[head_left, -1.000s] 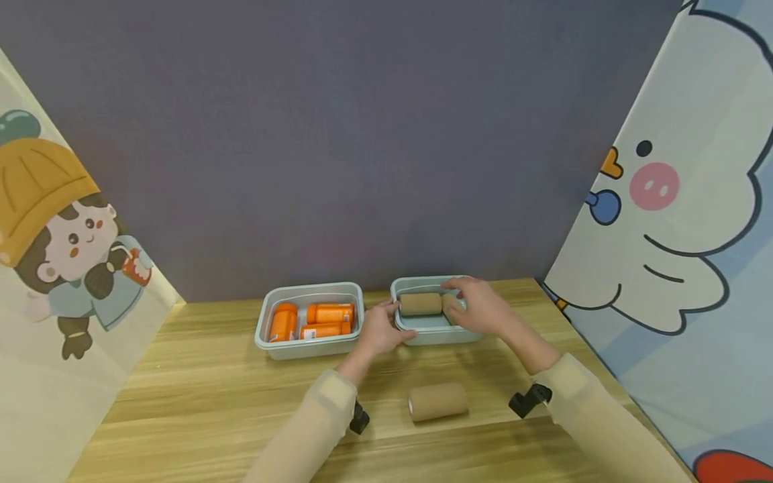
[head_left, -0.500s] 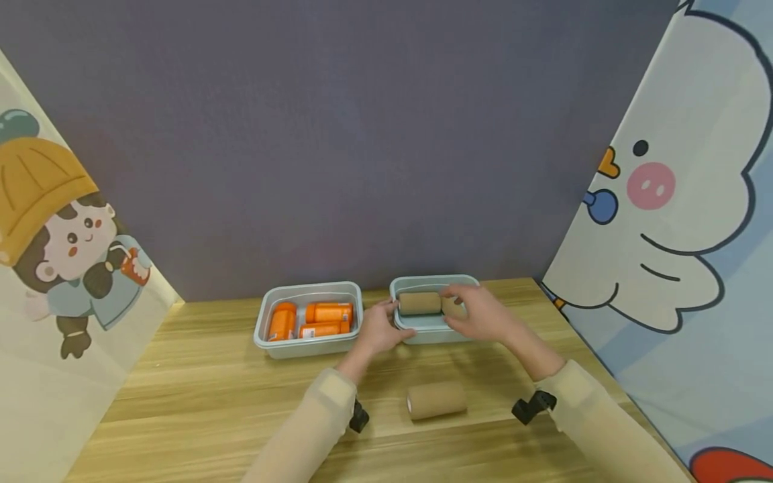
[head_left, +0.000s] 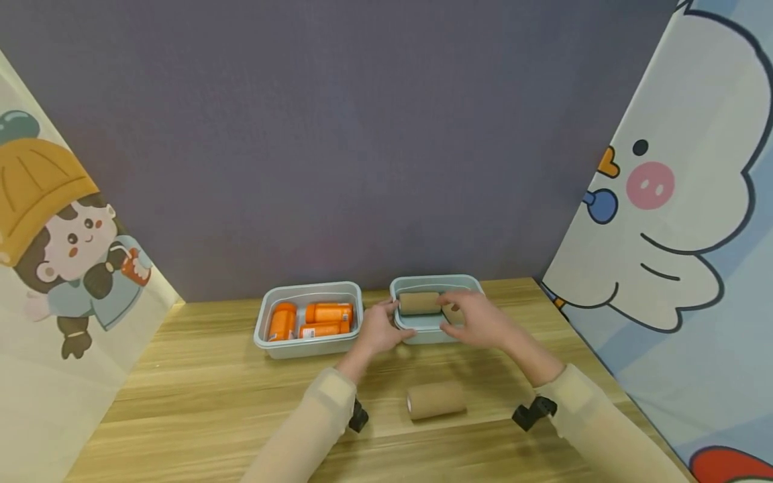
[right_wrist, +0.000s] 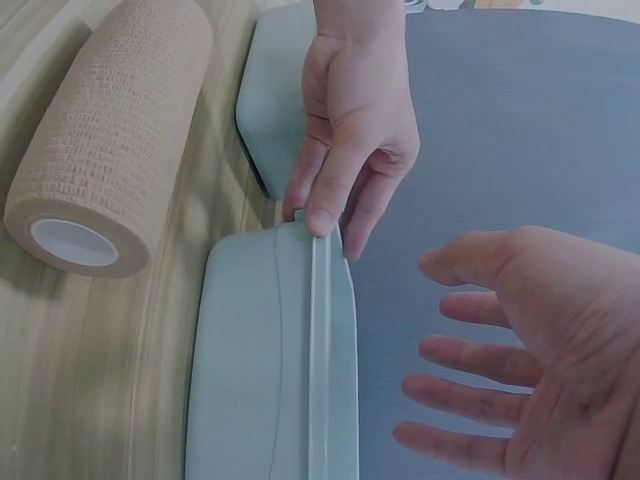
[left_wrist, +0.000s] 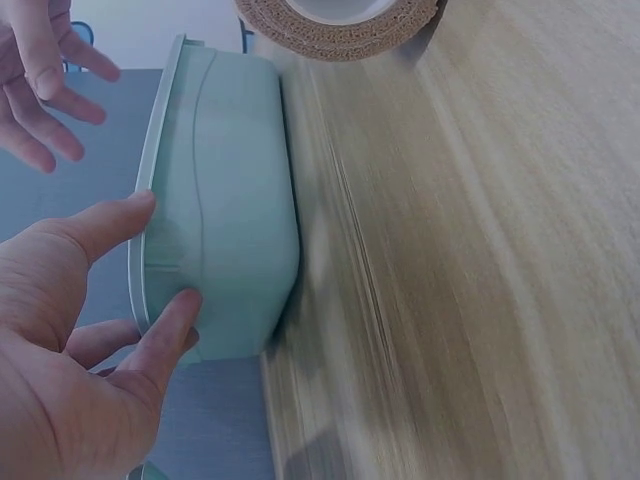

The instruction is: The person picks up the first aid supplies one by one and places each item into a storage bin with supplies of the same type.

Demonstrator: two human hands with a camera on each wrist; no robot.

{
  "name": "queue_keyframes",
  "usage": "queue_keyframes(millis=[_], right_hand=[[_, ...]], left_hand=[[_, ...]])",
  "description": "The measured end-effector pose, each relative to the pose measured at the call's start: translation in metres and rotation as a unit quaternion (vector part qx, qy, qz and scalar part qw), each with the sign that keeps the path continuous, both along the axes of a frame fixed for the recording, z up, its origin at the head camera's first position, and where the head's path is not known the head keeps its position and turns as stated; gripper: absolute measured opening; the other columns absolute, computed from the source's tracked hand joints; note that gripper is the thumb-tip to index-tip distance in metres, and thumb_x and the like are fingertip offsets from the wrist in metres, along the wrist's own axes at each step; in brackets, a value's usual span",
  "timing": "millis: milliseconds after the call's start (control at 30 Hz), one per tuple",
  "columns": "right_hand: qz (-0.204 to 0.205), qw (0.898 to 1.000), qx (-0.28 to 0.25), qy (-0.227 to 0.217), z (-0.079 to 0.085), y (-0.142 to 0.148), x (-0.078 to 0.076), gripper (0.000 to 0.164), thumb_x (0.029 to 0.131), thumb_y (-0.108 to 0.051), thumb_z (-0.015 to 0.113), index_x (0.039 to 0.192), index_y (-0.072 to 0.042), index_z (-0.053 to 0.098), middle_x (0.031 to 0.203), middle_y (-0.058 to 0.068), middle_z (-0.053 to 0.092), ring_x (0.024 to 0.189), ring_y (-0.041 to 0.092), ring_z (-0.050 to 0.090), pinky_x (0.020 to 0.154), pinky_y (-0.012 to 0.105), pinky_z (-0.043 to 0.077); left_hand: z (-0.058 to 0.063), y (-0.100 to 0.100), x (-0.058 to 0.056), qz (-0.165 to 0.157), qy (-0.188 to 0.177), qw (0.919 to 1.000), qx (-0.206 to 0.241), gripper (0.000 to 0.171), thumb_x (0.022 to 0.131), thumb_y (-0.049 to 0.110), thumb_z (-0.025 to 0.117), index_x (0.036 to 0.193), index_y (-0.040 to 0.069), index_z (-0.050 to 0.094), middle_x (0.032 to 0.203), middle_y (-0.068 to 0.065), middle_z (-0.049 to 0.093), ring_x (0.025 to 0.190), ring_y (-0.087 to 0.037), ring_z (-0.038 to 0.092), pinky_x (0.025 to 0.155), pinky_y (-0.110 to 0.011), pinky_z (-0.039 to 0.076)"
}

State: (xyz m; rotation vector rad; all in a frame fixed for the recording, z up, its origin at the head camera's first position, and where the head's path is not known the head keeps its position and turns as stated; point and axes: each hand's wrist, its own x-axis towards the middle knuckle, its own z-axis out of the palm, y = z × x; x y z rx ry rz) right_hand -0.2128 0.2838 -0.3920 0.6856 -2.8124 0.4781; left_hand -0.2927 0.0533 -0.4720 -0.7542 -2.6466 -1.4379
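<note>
In the head view my left hand grips the left end of a pale blue-green plastic bin, its thumb on the rim and fingers against the wall in the left wrist view. Inside the bin lie two tan bandage rolls: one roll at the left, the other roll partly covered by my right hand. That hand hovers over the bin's right half, fingers spread and holding nothing in the right wrist view. Another tan bandage roll lies on its side on the table in front.
A similar bin stands to the left, holding orange bottles. The wood-grain table meets a dark grey panel just behind both bins. Printed cartoon panels stand at either side.
My right hand has let go of the right-hand bandage roll in the bin, and its fingers have spread apart. The left hand keeps its place at the bin's end.
</note>
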Motion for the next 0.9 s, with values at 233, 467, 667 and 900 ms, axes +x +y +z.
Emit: queue_keyframes(millis=[233,467,667,900], right_hand=[[0.016,1.000,-0.010,0.004,-0.002,-0.002,0.004,0.041,0.092,-0.014,0.082,0.129,-0.004,0.069,0.123,0.010,0.076,0.106,0.026,0.073,0.090,0.039,0.063],[0.037,0.999,-0.005,0.013,-0.006,-0.006,0.010,0.041,0.090,-0.014,0.083,0.128,-0.007,0.071,0.122,0.006,0.075,0.103,0.021,0.070,0.089,0.039,0.062],[0.059,0.998,0.002,-0.021,-0.011,-0.008,0.020,0.043,0.090,-0.014,0.083,0.131,-0.007,0.070,0.124,0.007,0.075,0.107,0.031,0.072,0.090,0.044,0.062],[0.076,0.996,0.000,-0.043,-0.015,-0.011,0.030,0.045,0.091,-0.018,0.083,0.132,-0.009,0.070,0.130,0.004,0.074,0.113,0.025,0.070,0.098,0.043,0.062]], left_hand=[[0.001,0.000,0.001,-0.001,0.005,1.0000,-0.005,0.082,0.078,0.022,0.096,0.143,-0.013,0.059,0.152,-0.033,0.056,0.126,-0.043,0.069,0.102,-0.047,0.061],[0.000,0.001,0.000,0.000,0.002,1.0000,-0.002,0.082,0.078,0.023,0.096,0.144,-0.011,0.059,0.153,-0.031,0.056,0.127,-0.042,0.068,0.104,-0.047,0.060],[0.000,0.001,0.000,-0.001,0.008,0.9999,-0.008,0.082,0.078,0.023,0.097,0.142,-0.012,0.060,0.152,-0.031,0.057,0.127,-0.043,0.069,0.103,-0.047,0.060],[0.000,0.001,0.000,0.006,0.016,0.9998,-0.008,0.082,0.076,0.023,0.098,0.140,-0.013,0.061,0.150,-0.031,0.058,0.129,-0.042,0.068,0.106,-0.047,0.059]])
